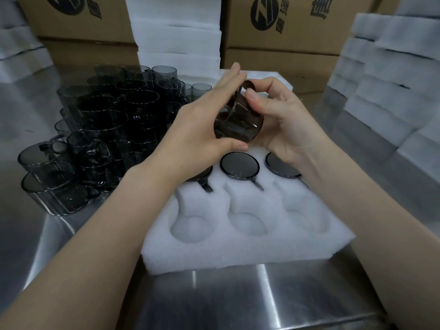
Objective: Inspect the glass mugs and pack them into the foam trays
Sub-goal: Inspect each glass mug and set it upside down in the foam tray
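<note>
Holding one dark glass mug (238,122) up in both hands, clear of the foam tray (238,253) and right above its middle row. Gripping it with the left hand (202,129), thumb hooked under the near end, fingers laid along the far side. Pinching it from the other side with the right hand (288,129), thumb pressed down on top next to the handle (247,86). Tipped well over, long axis running up and away from the body, one round end facing back at the camera. Base or mouth? Can't tell, too dark.

Looks like the inspect bit, not packing yet. Worth noting for the drop: three empty pockets (247,222) in the near row, below the mug and closer to the body. Already filled in the middle row: two packed mugs (239,165) showing, plus a third mostly hidden under the left wrist. So probably needs righting, then bringing down and back toward the chest, handle lined up with a pocket's slot. Roughly equal reach for either hand. Ignoring the loose pile of mugs (107,129) on the desk (262,294) off to the left for now.
</note>
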Available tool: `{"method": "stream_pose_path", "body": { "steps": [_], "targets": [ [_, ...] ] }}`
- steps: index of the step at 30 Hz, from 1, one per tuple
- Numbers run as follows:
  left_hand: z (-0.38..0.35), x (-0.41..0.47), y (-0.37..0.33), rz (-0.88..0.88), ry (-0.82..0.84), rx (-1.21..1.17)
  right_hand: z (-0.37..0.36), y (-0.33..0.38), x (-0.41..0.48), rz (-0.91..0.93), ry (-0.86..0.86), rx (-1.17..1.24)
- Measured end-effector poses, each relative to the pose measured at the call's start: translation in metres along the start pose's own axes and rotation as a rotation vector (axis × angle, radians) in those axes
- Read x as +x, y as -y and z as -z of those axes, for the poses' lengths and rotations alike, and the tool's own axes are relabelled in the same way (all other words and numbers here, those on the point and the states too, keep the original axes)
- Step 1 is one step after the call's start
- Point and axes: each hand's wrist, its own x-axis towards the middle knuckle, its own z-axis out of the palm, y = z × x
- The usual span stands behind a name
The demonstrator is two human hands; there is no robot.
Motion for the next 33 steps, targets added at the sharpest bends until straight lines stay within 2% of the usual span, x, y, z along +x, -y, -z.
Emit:
{"method": "stream_pose_path", "body": {
  "steps": [5, 10, 16, 21, 27, 33],
  "targets": [
    [0.0, 0.0, 0.001, -0.032, 0.073, -0.016, 0.001, 0.003, 0.002, -0.008, -0.045, -0.019],
    [0.004, 0.001, -0.003, 0.074, 0.094, -0.064, -0.001, 0.001, 0.0, 0.007, -0.099, -0.013],
    [0.018, 0.003, -0.016, 0.239, 0.042, -0.141, -0.005, 0.003, -0.003, 0.022, -0.074, -0.001],
    [0.028, 0.001, -0.025, 0.281, -0.035, -0.121, -0.007, -0.001, -0.004, 0.06, 0.004, -0.113],
    [0.048, -0.008, -0.038, 0.321, -0.106, 0.057, -0.002, 0.002, -0.006, 0.048, 0.085, -0.265],
    [0.021, -0.044, -0.063, 0.376, -0.289, 0.34, -0.01, 0.011, -0.015, -0.091, 0.359, -0.342]
  ]
}}
